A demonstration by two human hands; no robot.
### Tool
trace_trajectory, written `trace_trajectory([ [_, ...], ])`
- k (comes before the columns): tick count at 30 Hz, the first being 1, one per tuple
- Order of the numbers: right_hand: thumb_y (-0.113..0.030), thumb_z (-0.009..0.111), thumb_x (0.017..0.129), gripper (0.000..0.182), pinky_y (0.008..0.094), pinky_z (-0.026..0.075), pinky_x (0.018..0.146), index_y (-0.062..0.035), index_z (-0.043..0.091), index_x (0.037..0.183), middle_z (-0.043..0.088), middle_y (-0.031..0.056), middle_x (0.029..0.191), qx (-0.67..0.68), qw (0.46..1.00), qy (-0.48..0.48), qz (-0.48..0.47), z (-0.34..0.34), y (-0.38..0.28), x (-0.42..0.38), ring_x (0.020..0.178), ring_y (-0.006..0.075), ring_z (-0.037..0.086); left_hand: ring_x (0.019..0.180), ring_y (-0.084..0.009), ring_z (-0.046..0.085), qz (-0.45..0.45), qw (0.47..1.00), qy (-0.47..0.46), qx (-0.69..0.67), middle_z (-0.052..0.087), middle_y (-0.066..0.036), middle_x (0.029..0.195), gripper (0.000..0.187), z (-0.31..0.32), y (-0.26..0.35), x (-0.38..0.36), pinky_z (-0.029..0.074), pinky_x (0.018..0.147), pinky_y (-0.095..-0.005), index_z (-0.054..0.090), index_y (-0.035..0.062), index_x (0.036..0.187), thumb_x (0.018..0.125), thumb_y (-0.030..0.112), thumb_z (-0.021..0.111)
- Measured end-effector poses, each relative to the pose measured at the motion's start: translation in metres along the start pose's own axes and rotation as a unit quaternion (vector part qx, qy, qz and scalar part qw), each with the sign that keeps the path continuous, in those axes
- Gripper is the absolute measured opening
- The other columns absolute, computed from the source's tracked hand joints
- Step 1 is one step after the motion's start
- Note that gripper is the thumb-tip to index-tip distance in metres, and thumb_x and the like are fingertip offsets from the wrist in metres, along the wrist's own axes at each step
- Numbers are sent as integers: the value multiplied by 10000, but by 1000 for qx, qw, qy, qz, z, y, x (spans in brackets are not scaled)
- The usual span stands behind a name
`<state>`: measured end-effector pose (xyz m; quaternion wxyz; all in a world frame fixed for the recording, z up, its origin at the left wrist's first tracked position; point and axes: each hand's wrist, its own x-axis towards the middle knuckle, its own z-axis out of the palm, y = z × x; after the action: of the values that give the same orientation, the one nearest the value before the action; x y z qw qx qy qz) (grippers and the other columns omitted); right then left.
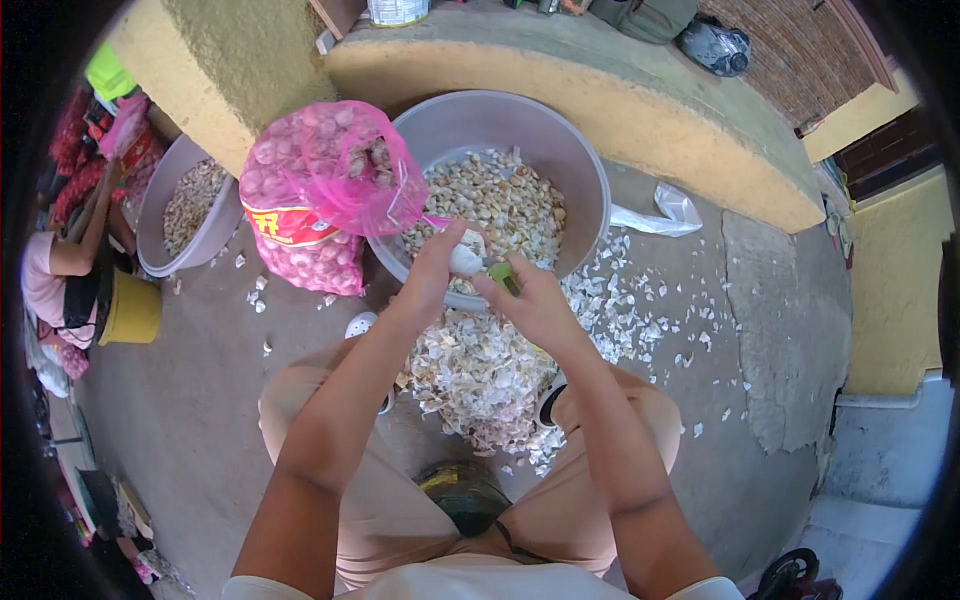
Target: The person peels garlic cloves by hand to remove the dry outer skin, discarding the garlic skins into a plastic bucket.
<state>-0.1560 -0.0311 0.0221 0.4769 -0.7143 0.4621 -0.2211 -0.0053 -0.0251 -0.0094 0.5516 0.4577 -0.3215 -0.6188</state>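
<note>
My left hand [433,272] is closed around a whitish garlic bulb [465,260], held over the near rim of a large grey basin [588,185]. My right hand [537,305] grips a small knife by its green handle [506,279], its tip end close to the bulb; the blade is mostly hidden. Loose garlic cloves [505,195] cover the basin's floor. Against the basin's left side leans a pink mesh bag [300,165] full of garlic bulbs. Below my hands, a heap of papery garlic skins [480,385] lies on the ground between my feet.
Further left, another person [75,260] sits by a second basin [150,235] of cloves and a yellow bucket [130,308]. A low concrete ledge [600,90] curves behind the basin. Scattered skins and a clear plastic bag [675,212] lie to the right.
</note>
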Motion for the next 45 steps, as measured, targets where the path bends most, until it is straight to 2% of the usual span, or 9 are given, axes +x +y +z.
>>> trace_trajectory([
  [5,-355,575,782,358,350,423,557,-6,510,819,579,155,665,-6,1000,14,-11,-1,-2,-1,591,270,570,753,-99,528,44,998,3,36,553,-19,815,374,4,2,-4,419,670,-242,539,72,893,886,391,345],
  [8,-356,575,781,356,350,419,548,-6,511,801,576,151,651,-13,1000,23,-12,-2,-5,-2,587,270,568,787,-99,496,38,999,11,27,550,-23,847,303,2,1,-6,392,729,-257,549,44,936,885,311,416],
  [17,-362,578,779,355,349,413,527,-10,550,816,570,145,620,-28,999,24,-2,1,-4,-1,562,264,563,862,-113,472,76,988,0,135,548,-60,918,333,-4,-9,-4,372,778,-260,538,12,997,885,303,421],
  [27,-334,559,804,323,318,390,495,-12,571,781,532,123,561,9,1000,21,-14,6,4,1,508,219,525,846,-108,470,95,988,16,119,546,-50,909,318,0,-12,-5,374,771,-257,529,3,990,886,283,420],
  [30,-319,564,796,306,333,392,490,-18,577,738,532,132,559,28,1000,4,-10,5,3,0,510,242,532,818,-97,469,91,988,11,122,541,-39,892,316,-2,-13,-5,381,738,-245,531,9,982,887,290,419],
  [36,-378,564,762,330,398,408,503,-53,596,721,560,145,597,-147,987,-26,-60,12,1,-2,549,308,552,729,-77,486,0,999,41,-27,532,-3,812,322,8,-4,-11,398,670,-231,527,50,973,896,330,387],
  [38,-398,557,758,349,406,421,531,-54,591,717,568,147,617,-223,970,-72,-64,13,-2,-3,578,313,559,704,-82,496,-50,995,71,-55,535,2,794,333,10,0,-9,406,657,-238,526,65,962,902,347,359],
  [41,-414,550,754,370,410,438,585,-46,578,756,580,161,676,-275,948,-153,-50,16,5,-6,647,320,570,616,-115,527,25,996,37,-82,552,-38,742,385,1,5,-2,436,609,-254,529,67,891,904,384,312],
  [45,-375,581,754,367,372,430,621,-18,546,828,586,167,714,-233,958,-168,-20,7,15,-5,687,305,573,628,-112,523,0,997,38,-73,554,-27,733,394,-1,8,-2,436,600,-255,536,70,880,906,389,305],
])
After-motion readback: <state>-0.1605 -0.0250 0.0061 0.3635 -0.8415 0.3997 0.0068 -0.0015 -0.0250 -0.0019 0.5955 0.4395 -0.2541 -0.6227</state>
